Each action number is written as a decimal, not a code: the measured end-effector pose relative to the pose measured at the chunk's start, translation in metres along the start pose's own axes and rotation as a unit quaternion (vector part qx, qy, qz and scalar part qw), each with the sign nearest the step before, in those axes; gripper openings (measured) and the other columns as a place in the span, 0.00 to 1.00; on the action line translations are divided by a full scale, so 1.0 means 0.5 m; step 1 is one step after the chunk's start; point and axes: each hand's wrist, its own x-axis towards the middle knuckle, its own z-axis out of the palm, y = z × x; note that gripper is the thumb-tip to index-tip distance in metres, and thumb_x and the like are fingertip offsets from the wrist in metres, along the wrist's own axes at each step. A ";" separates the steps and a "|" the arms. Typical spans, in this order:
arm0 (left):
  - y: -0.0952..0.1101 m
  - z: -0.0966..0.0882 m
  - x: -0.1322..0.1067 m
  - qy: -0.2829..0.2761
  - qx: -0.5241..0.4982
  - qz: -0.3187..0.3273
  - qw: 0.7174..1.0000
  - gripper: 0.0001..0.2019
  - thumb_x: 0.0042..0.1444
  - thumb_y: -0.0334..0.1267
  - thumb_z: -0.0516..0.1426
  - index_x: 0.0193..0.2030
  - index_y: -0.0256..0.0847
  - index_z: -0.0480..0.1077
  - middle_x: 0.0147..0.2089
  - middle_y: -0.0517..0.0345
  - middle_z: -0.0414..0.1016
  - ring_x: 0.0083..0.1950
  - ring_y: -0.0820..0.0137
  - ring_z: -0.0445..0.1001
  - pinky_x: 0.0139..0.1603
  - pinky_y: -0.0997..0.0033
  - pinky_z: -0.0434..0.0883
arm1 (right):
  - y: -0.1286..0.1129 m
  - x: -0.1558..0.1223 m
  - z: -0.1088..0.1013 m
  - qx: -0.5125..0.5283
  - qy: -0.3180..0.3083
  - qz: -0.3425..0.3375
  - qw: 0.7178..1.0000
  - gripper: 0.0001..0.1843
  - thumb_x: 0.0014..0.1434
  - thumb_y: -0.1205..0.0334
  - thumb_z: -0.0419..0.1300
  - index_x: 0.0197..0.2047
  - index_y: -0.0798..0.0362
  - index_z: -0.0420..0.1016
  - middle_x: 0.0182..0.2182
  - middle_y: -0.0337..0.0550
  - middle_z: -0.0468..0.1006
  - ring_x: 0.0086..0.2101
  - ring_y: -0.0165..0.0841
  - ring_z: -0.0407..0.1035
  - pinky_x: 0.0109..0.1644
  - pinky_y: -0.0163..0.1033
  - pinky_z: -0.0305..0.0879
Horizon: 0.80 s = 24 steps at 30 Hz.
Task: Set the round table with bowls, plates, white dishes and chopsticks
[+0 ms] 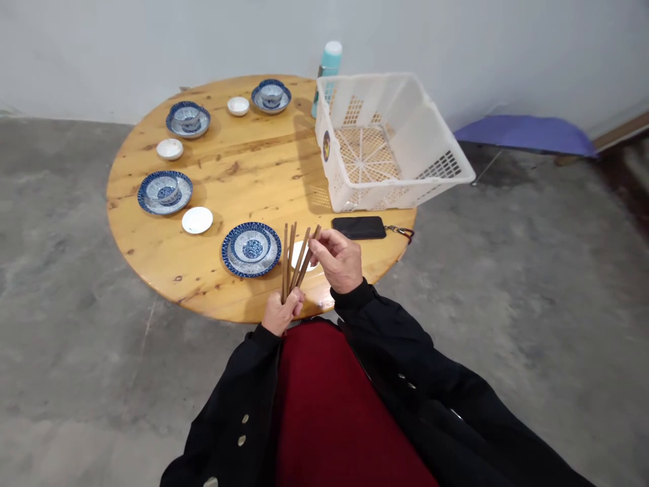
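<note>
My left hand grips the lower ends of several dark wooden chopsticks, which stand nearly upright over the table's near edge. My right hand pinches the upper ends of the slanted ones. Just left of the chopsticks sits a blue-and-white plate with a bowl on it. A small white dish lies partly hidden behind them. A black phone rests beyond my right hand.
The round wooden table holds more blue-and-white plates with bowls and small white dishes. A white plastic basket stands at its back right, beside a teal-capped bottle. A blue fabric object lies past the table, on a concrete floor.
</note>
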 end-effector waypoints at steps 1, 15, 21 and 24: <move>-0.003 -0.001 -0.001 0.004 -0.005 -0.002 1.000 0.27 0.58 0.64 0.53 0.31 0.38 0.67 0.17 0.66 0.62 0.16 0.80 0.54 0.18 0.76 0.52 | 0.006 0.001 -0.003 -0.005 0.002 0.004 1.000 0.18 0.54 0.44 0.64 0.29 0.50 0.69 0.20 0.34 0.70 0.19 0.27 0.65 0.22 0.35 0.66; -0.015 -0.010 0.000 -0.016 -0.066 -0.052 0.996 0.24 0.59 0.61 0.55 0.32 0.38 0.67 0.16 0.69 0.61 0.13 0.83 0.52 0.15 0.79 0.49 | 0.097 0.015 -0.015 0.085 -0.148 0.146 0.974 0.25 0.42 0.42 0.73 0.30 0.55 0.77 0.24 0.37 0.75 0.20 0.25 0.66 0.26 0.34 0.69; -0.011 -0.013 0.003 -0.023 -0.097 -0.064 0.993 0.25 0.57 0.62 0.57 0.35 0.36 0.69 0.18 0.66 0.66 0.13 0.82 0.56 0.15 0.79 0.52 | 0.100 0.012 -0.014 0.091 -0.170 0.156 0.969 0.24 0.41 0.42 0.74 0.29 0.55 0.77 0.24 0.37 0.75 0.22 0.26 0.68 0.28 0.36 0.72; -0.009 -0.011 0.007 0.009 -0.103 -0.075 0.992 0.27 0.54 0.63 0.58 0.34 0.35 0.71 0.23 0.58 0.74 0.18 0.77 0.67 0.19 0.77 0.63 | 0.095 0.028 -0.022 0.065 -0.151 0.154 0.974 0.24 0.42 0.41 0.74 0.27 0.54 0.77 0.22 0.38 0.75 0.21 0.27 0.67 0.26 0.36 0.71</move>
